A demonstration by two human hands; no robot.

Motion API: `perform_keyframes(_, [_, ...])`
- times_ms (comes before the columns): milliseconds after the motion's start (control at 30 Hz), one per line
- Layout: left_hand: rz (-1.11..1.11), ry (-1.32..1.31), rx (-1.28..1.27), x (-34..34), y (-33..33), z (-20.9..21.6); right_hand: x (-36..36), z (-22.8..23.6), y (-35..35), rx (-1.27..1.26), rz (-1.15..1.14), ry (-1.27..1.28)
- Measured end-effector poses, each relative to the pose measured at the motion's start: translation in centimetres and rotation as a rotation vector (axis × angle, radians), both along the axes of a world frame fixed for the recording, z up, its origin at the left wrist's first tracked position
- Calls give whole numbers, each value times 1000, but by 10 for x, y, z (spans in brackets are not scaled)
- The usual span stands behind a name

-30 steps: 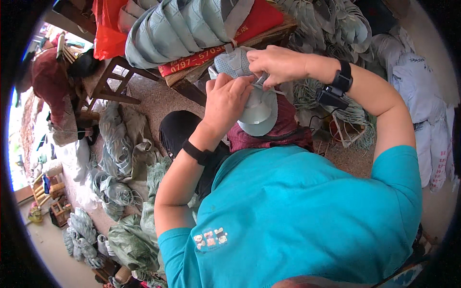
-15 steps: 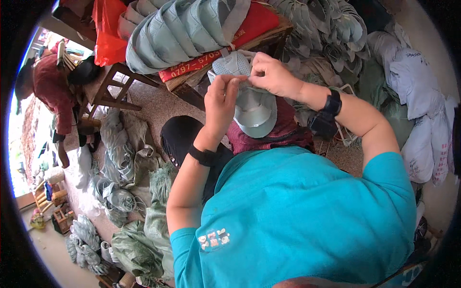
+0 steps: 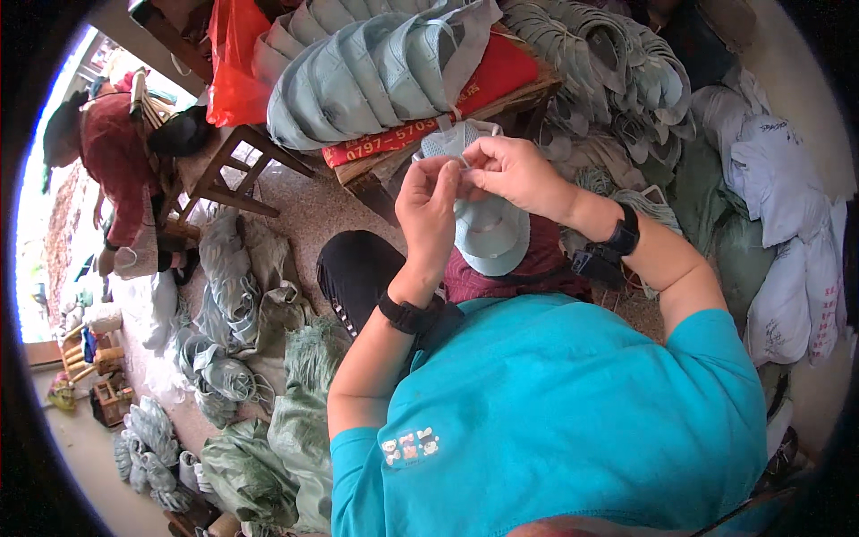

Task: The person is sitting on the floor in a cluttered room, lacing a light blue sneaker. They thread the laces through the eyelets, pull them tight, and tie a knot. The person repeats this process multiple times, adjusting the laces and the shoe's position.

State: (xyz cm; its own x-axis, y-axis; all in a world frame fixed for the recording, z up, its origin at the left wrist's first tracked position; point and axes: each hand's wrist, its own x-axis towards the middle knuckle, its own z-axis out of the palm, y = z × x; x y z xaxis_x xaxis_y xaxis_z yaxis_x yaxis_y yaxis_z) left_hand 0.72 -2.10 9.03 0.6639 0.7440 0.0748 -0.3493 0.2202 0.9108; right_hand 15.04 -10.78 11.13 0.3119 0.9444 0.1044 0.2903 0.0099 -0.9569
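Several stacked grey shoe pieces (image 3: 353,89), far left, could topple if bumped. The left hand (image 3: 428,201) pinches something too small to identify; the grey shoe (image 3: 492,240), beneath both hands over maroon cloth (image 3: 553,255), might slip if tugged; the right hand (image 3: 517,174) pinches likewise.

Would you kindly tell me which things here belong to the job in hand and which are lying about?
Seemingly in the job:
shoe upper at left hand and right hand
probably stacked uppers

Apparently unrelated:
red bag
stool
white sacks
green sack
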Motion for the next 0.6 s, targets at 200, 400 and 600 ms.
perform_keyframes(200, [-47,15,-214,-14,0,18,-2,26,5,222,-20,-536])
perform_keyframes(400, [-208,130,100,-27,49,37,2,143,72,639,39,-499])
perform_keyframes(600, [-722,89,62,-21,23,42,18,254,109,658,-20,-375])
